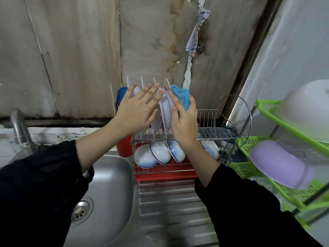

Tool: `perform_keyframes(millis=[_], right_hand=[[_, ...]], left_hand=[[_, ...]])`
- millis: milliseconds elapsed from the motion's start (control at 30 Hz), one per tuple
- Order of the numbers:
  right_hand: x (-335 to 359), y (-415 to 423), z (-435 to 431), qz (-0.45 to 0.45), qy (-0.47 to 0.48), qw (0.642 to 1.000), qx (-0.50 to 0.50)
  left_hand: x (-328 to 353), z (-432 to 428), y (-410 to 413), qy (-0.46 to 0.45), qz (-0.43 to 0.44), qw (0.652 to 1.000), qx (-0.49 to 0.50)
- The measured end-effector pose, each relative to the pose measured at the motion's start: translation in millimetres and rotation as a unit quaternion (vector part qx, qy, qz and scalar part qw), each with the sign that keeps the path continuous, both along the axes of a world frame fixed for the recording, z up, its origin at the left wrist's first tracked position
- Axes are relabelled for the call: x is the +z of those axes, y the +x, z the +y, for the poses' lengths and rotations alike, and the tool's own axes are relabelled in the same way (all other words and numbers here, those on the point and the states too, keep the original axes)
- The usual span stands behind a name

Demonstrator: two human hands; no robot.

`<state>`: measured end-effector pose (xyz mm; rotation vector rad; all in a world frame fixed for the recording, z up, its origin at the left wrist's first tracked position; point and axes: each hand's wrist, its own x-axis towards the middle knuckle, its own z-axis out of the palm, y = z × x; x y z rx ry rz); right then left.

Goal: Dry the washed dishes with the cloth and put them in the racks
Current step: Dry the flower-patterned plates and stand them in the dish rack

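Right hand (185,125): curled round the blue cloth (181,97), just right of the plates.
Left hand (137,111): fingers spread, flat against the plates.
Rack (213,134): plates (166,111) upright at the top tier's left end.
Bowls (151,155): leaning on the bottom tier.
Progress: mostly racked, I judge; rightmost plate being settled.

Dim, soft light; blurred, warped edges

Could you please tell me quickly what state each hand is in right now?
Left hand: open, fingers spread in front of the upright plates.
Right hand: closed, gripping the blue cloth.
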<state>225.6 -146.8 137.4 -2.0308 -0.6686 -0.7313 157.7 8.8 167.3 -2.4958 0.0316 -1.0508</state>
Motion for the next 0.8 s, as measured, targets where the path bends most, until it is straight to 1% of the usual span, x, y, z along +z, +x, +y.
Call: perform_keyframes(millis=[167,267,400,533,667,733,800], right_hand=[[2.6,-1.1,-2.8,0.021,-0.017,1.000,0.016],[4.8,-4.6,-7.0,0.039,0.009,0.999,0.024],[1.9,-21.1,-12.5,0.012,-0.009,1.000,-0.025],[-1.6,-41.3,-19.3,-0.015,0.000,0.999,-0.029],[-5.0,-62.8,-25.5,-0.038,0.005,0.999,-0.029],[-6.9,-74.3,-27.7,-0.029,0.005,0.999,-0.024],[-8.6,-88.2,-28.7,-0.011,-0.008,1.000,-0.024]], left_hand=[[3.2,-3.6,-9.2,-0.020,0.029,0.999,0.003],[2.6,-6.5,-18.6,-0.043,0.035,0.998,-0.004],[2.1,-7.5,-35.9,-0.053,0.058,0.997,0.003],[5.8,-5.7,-49.7,-0.057,0.067,0.996,-0.001],[2.1,-2.8,-67.2,-0.071,0.042,0.996,-0.039],[-2.8,-1.5,-78.0,-0.075,0.035,0.994,-0.065],[-8.4,0.0,-90.0,-0.084,0.046,0.993,-0.072]])
